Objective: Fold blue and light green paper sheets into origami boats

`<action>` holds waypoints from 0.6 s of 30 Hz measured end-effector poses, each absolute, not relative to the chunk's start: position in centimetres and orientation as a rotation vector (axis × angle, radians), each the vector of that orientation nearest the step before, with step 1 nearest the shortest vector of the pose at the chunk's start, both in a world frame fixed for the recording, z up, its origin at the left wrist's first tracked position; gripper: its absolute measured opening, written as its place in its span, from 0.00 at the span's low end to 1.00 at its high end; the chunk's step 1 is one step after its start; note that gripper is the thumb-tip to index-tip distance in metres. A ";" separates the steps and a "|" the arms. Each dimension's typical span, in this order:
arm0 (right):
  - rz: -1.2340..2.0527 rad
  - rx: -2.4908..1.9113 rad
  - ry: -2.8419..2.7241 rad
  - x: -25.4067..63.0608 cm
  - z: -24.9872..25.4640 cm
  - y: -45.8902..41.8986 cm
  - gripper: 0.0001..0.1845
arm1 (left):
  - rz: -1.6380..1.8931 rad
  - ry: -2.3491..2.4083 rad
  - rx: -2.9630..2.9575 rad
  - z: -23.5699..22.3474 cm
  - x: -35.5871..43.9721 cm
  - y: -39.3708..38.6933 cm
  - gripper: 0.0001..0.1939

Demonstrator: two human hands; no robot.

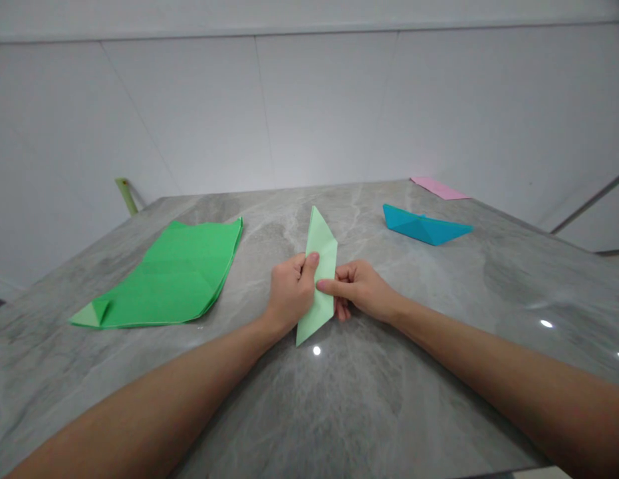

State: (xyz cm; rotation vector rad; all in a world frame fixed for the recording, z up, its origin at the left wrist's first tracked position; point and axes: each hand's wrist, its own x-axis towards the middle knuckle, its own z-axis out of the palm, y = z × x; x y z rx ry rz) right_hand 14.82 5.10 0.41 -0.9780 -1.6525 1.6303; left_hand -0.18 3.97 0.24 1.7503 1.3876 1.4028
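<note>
Forearms (154,392) are reaching forward; your left hand (290,291) and right hand (362,289) are pinching the folded pale green paper (323,247) mid-length: light, soft, probably best held there.

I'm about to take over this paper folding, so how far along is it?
Done, it seems: the blue folded paper boat at the far right of the counter. In hand: a pale green paper, folded into a long pointed shape, pinched by the left hand and the right hand. Left: the larger green sheet, creased with one corner folded, and the pink sheet, which looks unfolded.
</note>
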 end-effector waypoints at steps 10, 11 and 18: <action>1.390 -1.012 -1.643 15.6 0.4 5.7 0.25 | 1.074 0.948 1.386 -0.5 -0.7 5.0 0.19; 1.405 -1.011 -1.634 15.5 0.4 5.7 0.25 | 1.111 0.955 1.382 -0.5 -0.7 5.0 0.19; 1.567 -0.920 -1.614 15.1 0.3 5.6 0.22 | 1.239 1.009 1.279 -0.4 -0.8 4.9 0.21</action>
